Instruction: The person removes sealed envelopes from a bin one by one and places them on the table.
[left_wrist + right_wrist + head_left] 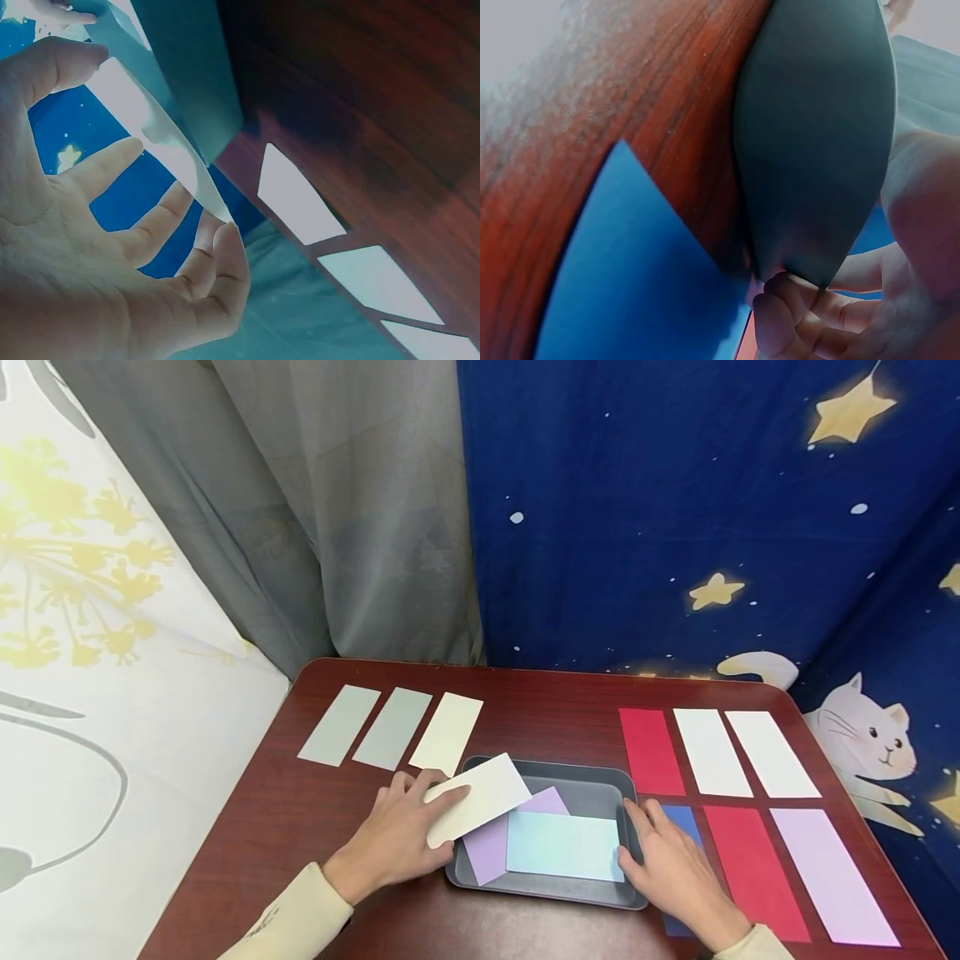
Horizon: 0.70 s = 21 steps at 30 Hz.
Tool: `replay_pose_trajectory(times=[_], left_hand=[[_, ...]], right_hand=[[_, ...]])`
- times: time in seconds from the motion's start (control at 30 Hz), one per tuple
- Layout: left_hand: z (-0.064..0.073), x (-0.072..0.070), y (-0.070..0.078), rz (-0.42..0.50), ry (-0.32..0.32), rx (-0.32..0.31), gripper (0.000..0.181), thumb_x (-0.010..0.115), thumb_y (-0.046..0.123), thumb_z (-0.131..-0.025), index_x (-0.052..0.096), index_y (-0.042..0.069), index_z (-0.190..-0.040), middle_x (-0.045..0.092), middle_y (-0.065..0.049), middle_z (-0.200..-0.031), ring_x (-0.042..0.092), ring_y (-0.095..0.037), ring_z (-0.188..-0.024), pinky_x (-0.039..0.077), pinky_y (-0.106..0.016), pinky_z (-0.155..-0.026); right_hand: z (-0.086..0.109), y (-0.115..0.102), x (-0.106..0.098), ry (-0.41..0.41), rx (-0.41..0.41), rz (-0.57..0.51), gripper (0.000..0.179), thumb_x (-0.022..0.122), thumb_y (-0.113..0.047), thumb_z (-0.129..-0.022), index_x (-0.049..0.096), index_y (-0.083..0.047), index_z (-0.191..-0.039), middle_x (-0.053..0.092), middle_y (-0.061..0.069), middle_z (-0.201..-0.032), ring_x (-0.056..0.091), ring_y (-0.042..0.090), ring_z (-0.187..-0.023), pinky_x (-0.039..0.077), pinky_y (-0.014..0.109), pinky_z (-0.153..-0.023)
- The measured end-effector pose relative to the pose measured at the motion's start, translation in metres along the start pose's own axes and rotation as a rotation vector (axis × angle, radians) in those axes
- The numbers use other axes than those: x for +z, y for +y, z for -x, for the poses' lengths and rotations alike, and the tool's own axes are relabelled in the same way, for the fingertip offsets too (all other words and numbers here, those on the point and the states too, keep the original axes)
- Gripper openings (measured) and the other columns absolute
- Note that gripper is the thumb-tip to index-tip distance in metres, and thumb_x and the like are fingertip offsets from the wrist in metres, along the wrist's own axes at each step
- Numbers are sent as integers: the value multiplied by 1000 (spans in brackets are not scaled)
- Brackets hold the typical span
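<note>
My left hand pinches a cream rectangular card by its left end, tilted over the left part of a dark grey tray. Seen from the left wrist, thumb and fingertips hold opposite edges of this card. Inside the tray, a light blue card overlaps a purple card. My right hand grips the tray's right rim, thumb on the inner side. From the right wrist, curled fingers meet the end of the tray's outer wall.
Two grey-green cards and another cream card lie in a row at the back left. On the right, two rows hold red, white, blue and lilac cards. Curtains hang behind the table.
</note>
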<state>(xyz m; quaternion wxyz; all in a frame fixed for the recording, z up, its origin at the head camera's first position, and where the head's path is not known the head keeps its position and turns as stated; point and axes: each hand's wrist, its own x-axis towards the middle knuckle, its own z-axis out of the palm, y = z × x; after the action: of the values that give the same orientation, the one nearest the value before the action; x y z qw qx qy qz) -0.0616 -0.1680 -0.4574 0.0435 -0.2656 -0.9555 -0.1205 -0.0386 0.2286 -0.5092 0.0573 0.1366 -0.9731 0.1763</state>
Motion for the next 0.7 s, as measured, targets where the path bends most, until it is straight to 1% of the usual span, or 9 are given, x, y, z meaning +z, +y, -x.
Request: replay_pose_trajectory(times=[0.1, 0.3, 0.43, 0.57, 0.7], left_hand=[[7, 0, -3, 8, -15, -43, 69, 79, 33, -83, 68, 23, -151, 57, -13, -142, 50, -32, -101, 42, -44, -75], [19, -1, -8, 21, -46, -140, 73, 80, 34, -84, 65, 24, -155, 53, -15, -136, 49, -33, -95, 46, -44, -68], [27, -1, -11, 50, -73, -211, 81, 83, 35, -83, 59, 25, -160, 49, -14, -131, 49, -32, -91, 48, -42, -62], [33, -2, -11, 86, -111, -292, 90, 87, 37, -82, 52, 25, -165, 46, -11, -125, 49, -32, -91, 49, -41, -58], [36, -1, -9, 85, -155, -363, 96, 88, 40, -83, 47, 22, -168, 44, -14, -122, 49, -34, -89, 52, -44, -58]], right_hand=[[0, 0, 0, 0, 0, -1, 64, 84, -17, -88, 65, 11, -142, 59, 8, -108, 41, 10, -67, 37, 28, -50], [0, 0, -1, -1, 4, -5, 64, 83, -16, -88, 65, 11, -143, 57, 8, -105, 39, 10, -65, 35, 27, -49], [-1, -1, -2, -2, 4, -5, 64, 83, -15, -88, 64, 11, -143, 57, 8, -105, 39, 10, -65, 35, 27, -49], [-1, -1, -1, -4, 4, -5, 64, 83, -15, -87, 64, 12, -143, 57, 8, -106, 39, 10, -65, 36, 27, -49], [0, -1, -2, -4, 8, -3, 64, 83, -15, -87, 64, 11, -143, 57, 9, -106, 40, 11, -65, 36, 27, -50]])
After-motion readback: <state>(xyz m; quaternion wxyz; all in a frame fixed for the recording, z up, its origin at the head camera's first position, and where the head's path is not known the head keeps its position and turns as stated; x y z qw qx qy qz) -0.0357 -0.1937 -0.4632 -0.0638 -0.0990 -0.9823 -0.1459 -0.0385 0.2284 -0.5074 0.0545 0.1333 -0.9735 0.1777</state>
